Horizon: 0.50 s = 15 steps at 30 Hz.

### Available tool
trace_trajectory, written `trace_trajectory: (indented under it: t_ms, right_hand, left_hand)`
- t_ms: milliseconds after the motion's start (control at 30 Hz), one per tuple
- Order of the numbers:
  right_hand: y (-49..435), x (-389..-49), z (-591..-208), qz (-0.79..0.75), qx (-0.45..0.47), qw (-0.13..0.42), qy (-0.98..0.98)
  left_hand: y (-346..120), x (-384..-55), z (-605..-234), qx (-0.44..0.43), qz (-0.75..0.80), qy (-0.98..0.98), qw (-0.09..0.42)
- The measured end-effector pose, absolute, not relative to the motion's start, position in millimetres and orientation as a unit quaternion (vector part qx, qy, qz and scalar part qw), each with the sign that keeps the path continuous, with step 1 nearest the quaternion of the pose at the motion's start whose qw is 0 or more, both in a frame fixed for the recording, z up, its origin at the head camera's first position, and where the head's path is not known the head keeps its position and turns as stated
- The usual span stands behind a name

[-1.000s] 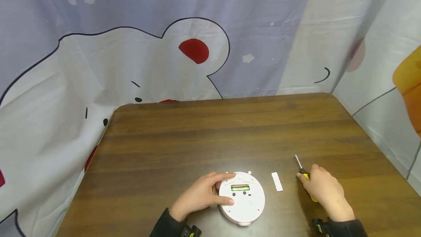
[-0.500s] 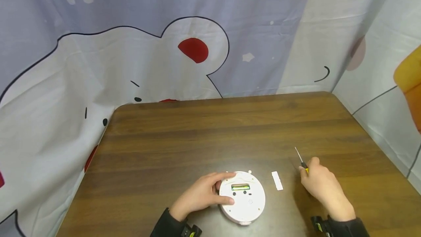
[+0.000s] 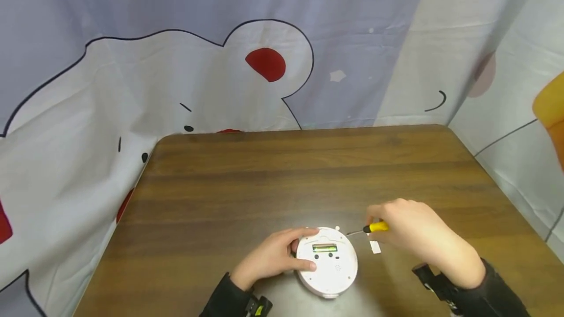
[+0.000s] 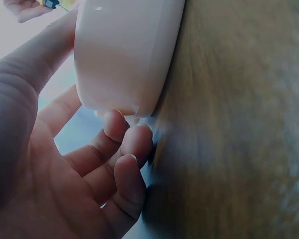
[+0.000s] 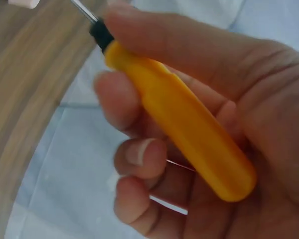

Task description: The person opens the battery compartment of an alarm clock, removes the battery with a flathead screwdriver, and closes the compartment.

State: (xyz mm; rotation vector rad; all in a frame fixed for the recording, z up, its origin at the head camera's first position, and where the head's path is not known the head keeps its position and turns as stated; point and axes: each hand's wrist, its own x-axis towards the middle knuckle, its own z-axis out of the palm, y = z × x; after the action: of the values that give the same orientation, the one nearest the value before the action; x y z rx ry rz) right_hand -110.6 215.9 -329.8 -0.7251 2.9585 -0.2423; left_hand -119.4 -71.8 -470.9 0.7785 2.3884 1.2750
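Observation:
A round white device [image 3: 328, 280] lies on the table, its face with holes and an open slot upward. A green battery [image 3: 324, 248] shows in the slot. My left hand [image 3: 273, 256] grips the device at its left side, thumb on the top face. In the left wrist view, curled fingers [image 4: 132, 144] touch the device's pale side wall [image 4: 124, 55]. My right hand [image 3: 410, 224] holds a screwdriver [image 3: 378, 227] with a yellow handle and black collar. Its tip points left, close to the device's upper right edge; contact cannot be told. The right wrist view shows the yellow handle [image 5: 184, 124] between thumb and fingers.
A white strip-shaped piece [image 3: 375, 247] lies right of the device, partly covered by the right hand and screwdriver. A small white knob [image 3: 337, 228] shows at the device's far edge. The brown wooden table [image 3: 246, 175] meets a printed curtain [image 3: 343, 53] behind.
My right hand has picked the screwdriver up off the table and carried it left to the device, its tip now turned leftward. My left hand keeps its grip on the device.

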Motion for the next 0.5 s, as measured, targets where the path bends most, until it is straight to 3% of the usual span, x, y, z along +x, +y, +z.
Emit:
trace_trajectory:
  t_ms: [167,500]
  right_hand:
    - [192,-115,-333,-0.032,-0.275,0.078,0.958]
    - [164,-117,-340,0.017,-0.317,0.035,0.948]
  left_hand:
    - [-69,-122,-471,0.287,0.434,0.839,0.159]
    - [-69,-124,-470,0.285,0.431,0.841,0.162]
